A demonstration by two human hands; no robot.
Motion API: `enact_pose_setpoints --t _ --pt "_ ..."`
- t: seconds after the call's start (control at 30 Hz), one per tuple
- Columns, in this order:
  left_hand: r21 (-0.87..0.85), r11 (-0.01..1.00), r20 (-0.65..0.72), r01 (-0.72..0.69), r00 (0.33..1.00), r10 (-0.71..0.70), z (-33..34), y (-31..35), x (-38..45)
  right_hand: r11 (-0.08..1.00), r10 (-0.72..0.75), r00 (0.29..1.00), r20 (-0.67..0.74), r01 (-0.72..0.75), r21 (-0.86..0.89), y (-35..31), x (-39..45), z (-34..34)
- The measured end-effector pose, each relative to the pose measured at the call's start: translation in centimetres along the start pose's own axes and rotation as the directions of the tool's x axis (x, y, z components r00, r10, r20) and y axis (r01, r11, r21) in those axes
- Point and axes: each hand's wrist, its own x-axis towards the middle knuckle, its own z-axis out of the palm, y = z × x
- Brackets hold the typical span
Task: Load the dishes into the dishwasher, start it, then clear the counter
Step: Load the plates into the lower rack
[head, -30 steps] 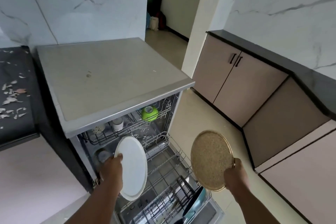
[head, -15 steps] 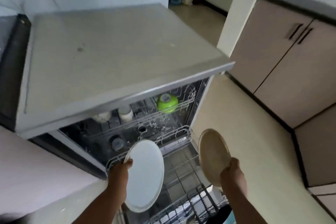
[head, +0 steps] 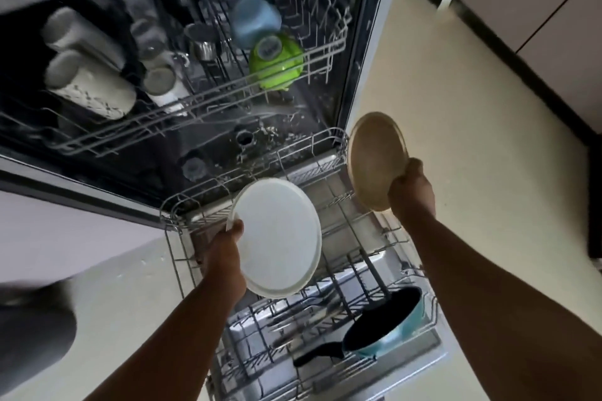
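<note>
The upper rack (head: 182, 120) is sitting inside the open dishwasher (head: 361, 52), carrying pale mugs (head: 88, 88) at its left, steel cups (head: 202, 42) in the middle, and a blue bowl (head: 255, 21) and green bowl (head: 277, 62) at its right. The lower rack (head: 325, 273) is standing pulled out over the door.

The left hand (head: 228, 254) is gripping the white plate (head: 277, 238) by its left rim, thumb on the face and fingers curled behind, holding it tilted above the rear of the lower rack. A blue pan (head: 387, 322) with a black handle is lying in the front right part of this rack.

The right hand (head: 412, 192) is clamping the tan plate (head: 374, 159) at its lower right edge, fingers wrapped around the rim. This plate is standing nearly on edge, above the rack's right rear corner.
</note>
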Motion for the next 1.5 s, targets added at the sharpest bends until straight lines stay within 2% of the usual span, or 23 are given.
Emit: enact_pose_setpoints --t 0.1,0.3,0.47,0.67,0.8,0.87,0.9,0.97,1.0,1.03,1.07,1.1,1.13,1.17,1.2,1.23,1.3,1.37,1.4,1.43,1.5 --pt "0.033 0.999 0.002 -0.022 1.0 0.022 0.8 -0.5 0.5 1.0 0.002 1.0 -0.009 -0.002 0.019 1.6 1.1 0.1" --pt "0.072 0.997 0.05 -0.027 0.998 0.024 1.6 -0.9 1.0 0.978 -0.197 0.98 0.021 0.198 -0.067 3.1 -0.3 1.0" --pt "0.085 0.996 0.066 -0.031 0.997 0.025 1.4 -1.5 1.5 0.981 -0.189 0.982 -0.016 0.188 -0.054 2.1 -0.2 2.9" --pt "0.12 0.991 0.088 -0.057 0.995 0.046 0.2 -1.9 1.6 0.986 -0.12 0.972 0.201 0.141 -0.092 1.3 0.4 4.2" --pt "0.151 0.987 0.082 -0.059 0.995 0.047 -1.0 -1.8 1.4 0.985 -0.064 0.958 0.279 0.105 -0.138 0.3 0.5 4.1" --pt "0.165 0.985 0.089 -0.057 0.995 0.042 -1.5 -1.4 1.1 0.975 -0.035 0.97 0.241 0.086 -0.206 -0.2 0.2 4.4" --pt "0.173 0.983 0.104 -0.06 0.994 0.043 -1.6 -1.3 1.0 0.965 -0.039 0.983 0.178 0.083 -0.25 -0.4 -0.2 4.6" --pt "0.204 0.977 0.148 -0.07 0.988 0.04 -1.9 -1.0 0.8 0.936 -0.193 0.98 0.048 0.199 -0.292 -0.7 -1.9 4.8" --pt "0.231 0.969 0.174 -0.086 0.984 0.046 -1.9 -0.8 0.6 0.915 -0.29 0.954 0.08 0.301 -0.268 -0.7 -2.8 5.0" --pt "0.268 0.956 0.214 -0.119 0.975 0.062 -1.9 -0.7 0.5 0.904 -0.351 0.916 0.197 0.386 -0.184 -0.8 -3.8 5.2" --pt "0.306 0.939 0.26 -0.159 0.962 0.078 -1.8 -0.4 0.0 0.915 -0.349 0.861 0.369 0.398 -0.062 -0.8 -4.8 5.3" --pt "0.332 0.92 0.301 -0.206 0.948 0.104 -1.7 -0.1 -0.3 0.94 -0.307 0.787 0.536 0.337 0.044 -1.1 -5.8 5.2" --pt "0.348 0.904 0.32 -0.25 0.938 0.136 -1.6 0.2 -0.6 0.963 -0.252 0.722 0.644 0.253 0.093 -1.2 -6.5 5.1" --pt "0.357 0.885 0.33 -0.297 0.927 0.178 -1.5 0.3 -0.7 0.975 -0.217 0.681 0.699 0.191 0.117 -1.2 -6.8 4.9" --pt "0.374 0.859 0.335 -0.348 0.915 0.225 -1.6 0.5 -0.7 0.978 -0.205 0.67 0.714 0.173 0.118 -1.4 -6.9 4.5" --pt "0.396 0.821 0.351 -0.411 0.894 0.278 -1.7 0.5 -0.5 0.975 -0.215 0.688 0.693 0.187 0.117 -1.5 -6.8 4.2" --pt "0.443 0.754 0.386 -0.485 0.862 0.328 -1.9 0.3 0.5 0.97 -0.232 0.798 0.556 0.231 0.073 -1.8 -6.1 3.5" --pt "0.491 0.714 0.389 -0.5 0.858 0.334 -2.2 0.1 1.1 0.983 -0.177 0.938 0.298 0.186 -0.001 -2.0 -5.0 2.9" --pt "0.53 0.67 0.402 -0.52 0.85 0.341 -2.3 0.0 1.0 0.992 -0.123 0.98 0.158 0.127 -0.011 -2.0 -4.4 2.6" --pt "0.572 0.617 0.419 -0.54 0.839 0.347 -2.4 -0.2 1.0 0.996 -0.088 0.995 0.05 0.088 -0.002 -2.0 -3.9 2.4" --pt "0.605 0.542 0.472 -0.584 0.811 0.347 -2.8 -0.9 1.3 0.996 -0.086 0.995 -0.047 0.087 0.017 -1.9 -3.1 2.2"
